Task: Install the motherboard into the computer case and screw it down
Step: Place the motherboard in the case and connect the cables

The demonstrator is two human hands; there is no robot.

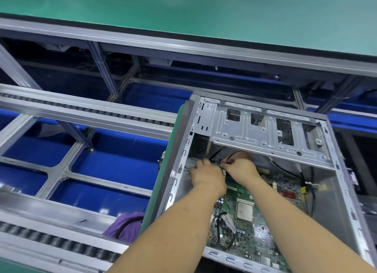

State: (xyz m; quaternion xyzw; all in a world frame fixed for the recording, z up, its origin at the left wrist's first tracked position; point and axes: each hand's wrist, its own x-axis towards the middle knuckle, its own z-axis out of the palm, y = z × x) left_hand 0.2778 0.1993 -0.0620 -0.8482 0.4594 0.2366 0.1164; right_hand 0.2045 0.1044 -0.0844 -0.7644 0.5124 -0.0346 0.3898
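Note:
The open grey computer case (344, 183) lies on its side at the right. Inside it lies the green motherboard (251, 238), with its square CPU (244, 211) showing between my forearms. Both my hands reach to the board's far corner under the silver drive bracket (265, 134). My left hand (206, 175) is curled at the board's edge, and what its fingers hold is hidden. My right hand (240, 166) pinches something small, seemingly a connector on a black cable (234, 153).
A roller conveyor rail (81, 109) and aluminium frame over blue bins (114, 162) fill the left. A purple cloth (126, 225) lies beside the case's near left corner. A green bench top (204, 13) runs along the back. Loose black cables (310, 189) hang inside the case at right.

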